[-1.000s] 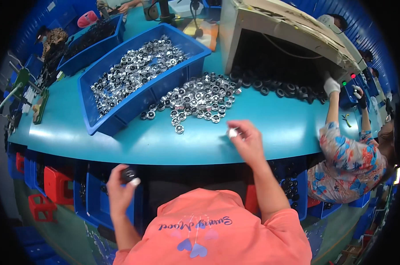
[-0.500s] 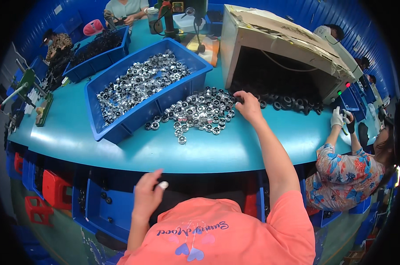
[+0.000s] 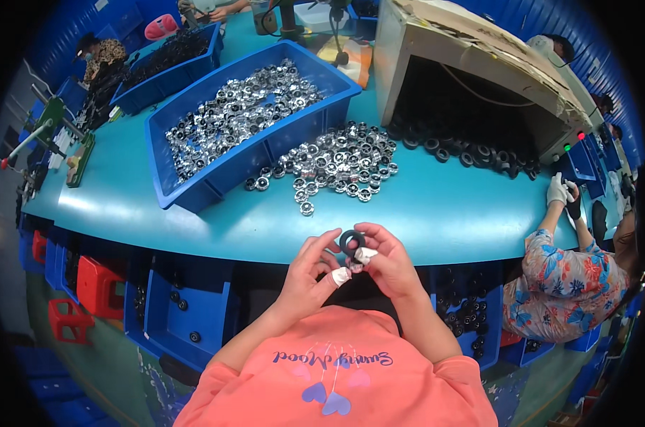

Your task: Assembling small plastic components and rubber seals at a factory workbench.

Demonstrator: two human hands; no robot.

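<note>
Over the front edge of the table, my right hand (image 3: 390,265) is closed on a black rubber ring (image 3: 344,243), shaped like a small tyre. Just under the ring a small shiny piece (image 3: 356,267) shows, partly hidden by the taped right thumb. My left hand (image 3: 310,276) is beside the ring, its fingers curved and apart, with white tape on the thumb; I see nothing held in it. Beyond the hands lies a pile of chrome wheel hubs (image 3: 344,165) with black centres. Several black rubber rings (image 3: 472,154) lie along the front of the open-fronted box.
A blue bin (image 3: 247,160) full of chrome hubs stands left of the pile. The worn box (image 3: 397,67) stands at the back right. Below the table edge are blue bins (image 3: 187,306) and a red stool (image 3: 98,285). A gloved co-worker (image 3: 561,285) sits at the right.
My right hand has come back from the rings by the box, bringing a black rubber ring toward my body. My left hand has risen to meet it. The whole view has shifted slightly.
</note>
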